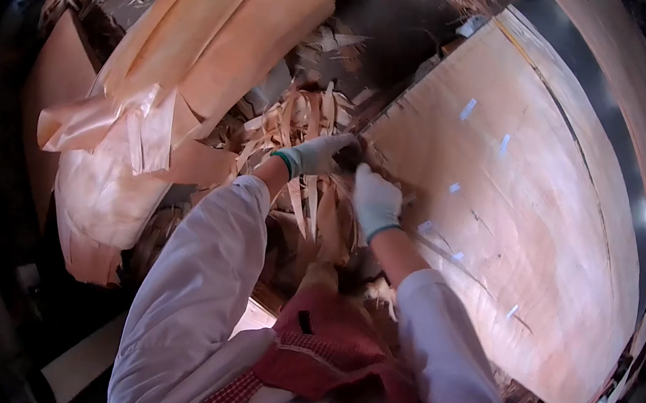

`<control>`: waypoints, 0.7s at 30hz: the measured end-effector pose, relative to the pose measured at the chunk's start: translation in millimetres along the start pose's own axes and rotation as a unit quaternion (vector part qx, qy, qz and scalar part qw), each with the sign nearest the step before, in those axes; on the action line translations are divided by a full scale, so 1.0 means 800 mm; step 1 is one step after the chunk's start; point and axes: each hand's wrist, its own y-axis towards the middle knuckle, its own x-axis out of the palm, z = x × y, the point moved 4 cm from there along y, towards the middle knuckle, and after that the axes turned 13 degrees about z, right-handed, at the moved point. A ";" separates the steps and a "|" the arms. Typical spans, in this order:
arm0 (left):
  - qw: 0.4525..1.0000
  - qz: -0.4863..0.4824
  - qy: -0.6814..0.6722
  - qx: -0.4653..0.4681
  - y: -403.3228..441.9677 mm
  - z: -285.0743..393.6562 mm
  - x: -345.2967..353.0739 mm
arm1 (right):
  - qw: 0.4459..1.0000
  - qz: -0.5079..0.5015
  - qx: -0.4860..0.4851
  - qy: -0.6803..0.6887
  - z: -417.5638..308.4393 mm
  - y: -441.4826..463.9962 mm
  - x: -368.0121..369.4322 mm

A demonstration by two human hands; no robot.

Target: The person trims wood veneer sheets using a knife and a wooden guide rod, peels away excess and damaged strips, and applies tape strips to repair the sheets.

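Observation:
My left hand (319, 155), in a white glove with a green cuff, reaches to the near left edge of a large wood veneer sheet (535, 205). Its fingers are closed around a small dark, blurred thing (352, 156) that I cannot identify. Just to the right, my right hand (377, 201), gloved too, is closed beside the same dark thing at the sheet's edge. What lies inside its fingers is hidden. Below and left of the hands hang loose, curly veneer strips (313, 123).
Bent veneer sheets (231, 34) are heaped at the left. Short pieces of pale tape (504, 144) and some cracks mark the large sheet. Veneer scraps (343, 45) litter the dark floor ahead. Another sheet (621, 45) stands beyond a dark strip at the far right.

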 end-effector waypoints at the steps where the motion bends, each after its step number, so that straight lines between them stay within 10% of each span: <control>1: 1.000 -0.010 0.010 -0.005 0.001 -0.010 0.003 | 1.000 -0.005 -0.008 0.007 0.018 -0.016 -0.010; 9: 0.991 -0.001 0.126 0.045 0.005 -0.003 0.014 | 0.995 0.022 0.065 -0.079 0.128 -0.144 -0.049; 11: 0.862 0.055 0.503 0.040 -0.005 0.116 0.031 | 0.993 -0.036 0.102 -0.044 0.135 -0.148 -0.014; 17: 0.866 0.127 0.441 0.198 -0.014 0.152 0.204 | 0.993 0.007 0.116 0.007 0.167 -0.180 -0.053; 21: 0.837 0.124 0.484 0.222 -0.015 0.117 0.211 | 0.985 0.044 0.123 -0.110 0.355 -0.363 -0.073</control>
